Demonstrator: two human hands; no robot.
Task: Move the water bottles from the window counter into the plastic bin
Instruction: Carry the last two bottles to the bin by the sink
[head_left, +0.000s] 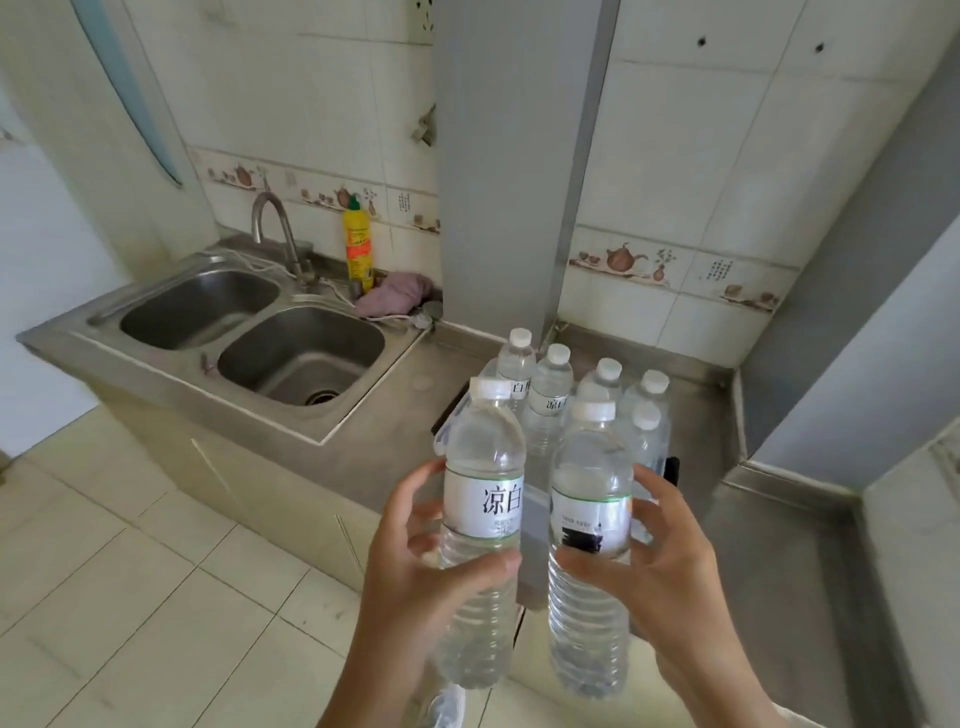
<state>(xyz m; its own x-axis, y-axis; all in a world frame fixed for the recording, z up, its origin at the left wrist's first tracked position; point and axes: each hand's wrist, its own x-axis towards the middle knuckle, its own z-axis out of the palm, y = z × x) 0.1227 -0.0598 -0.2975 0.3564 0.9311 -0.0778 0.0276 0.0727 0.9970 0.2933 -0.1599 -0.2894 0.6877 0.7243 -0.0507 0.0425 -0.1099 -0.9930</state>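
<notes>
My left hand (415, 566) grips a clear water bottle (483, 467) with a white cap and white label, held upright in the air. My right hand (670, 561) grips a second, similar bottle (589, 623) right beside it. Behind them, several more white-capped bottles (553, 395) stand packed upright in a clear plastic bin (457, 415) on the steel counter (410, 415). The held bottles hide most of the bin's front.
A double steel sink (249, 332) with a tap (275, 228) lies to the left. A yellow detergent bottle (358, 244) and a pink cloth (395, 296) sit behind it. A grey column (498, 182) rises behind the bin. Tiled floor (130, 571) lies below.
</notes>
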